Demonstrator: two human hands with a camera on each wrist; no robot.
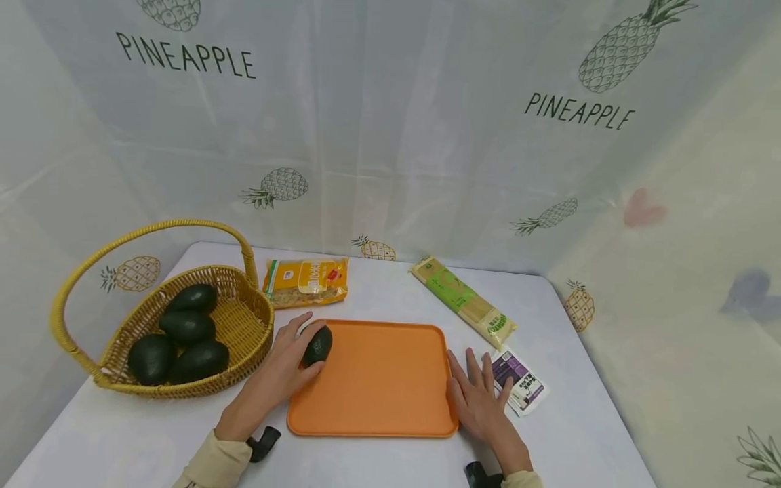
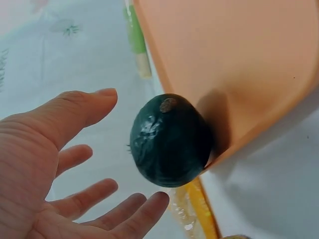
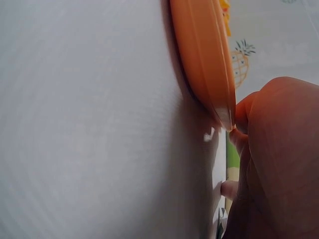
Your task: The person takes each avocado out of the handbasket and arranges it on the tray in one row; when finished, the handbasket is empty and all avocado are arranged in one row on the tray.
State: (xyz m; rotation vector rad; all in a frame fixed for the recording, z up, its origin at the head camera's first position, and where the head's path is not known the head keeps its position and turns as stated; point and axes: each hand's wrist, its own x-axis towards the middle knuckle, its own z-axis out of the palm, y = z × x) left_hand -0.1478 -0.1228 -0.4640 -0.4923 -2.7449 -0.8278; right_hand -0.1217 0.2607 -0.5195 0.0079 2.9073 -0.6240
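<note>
A dark green avocado [image 1: 318, 344] sits at the upper left corner of an orange tray [image 1: 378, 379]. My left hand [image 1: 283, 362] is beside the avocado with its fingers spread. In the left wrist view a gap shows between the thumb and the avocado [image 2: 169, 142], and the fingers look apart from it too. By the tray's right edge lies my right hand [image 1: 485, 407], fingers extended. In the right wrist view the thumb side of this hand [image 3: 284, 159] meets the tray's rim [image 3: 207, 55]; some of its fingers are hidden there.
Several avocados [image 1: 189, 328] lie in a yellow wicker basket [image 1: 244, 383] with a tall handle, at left. Behind the tray is an orange and clear food packet [image 1: 307, 281]. A long noodle-like packet [image 1: 462, 300] and a purple and white packet [image 1: 518, 379] lie at right.
</note>
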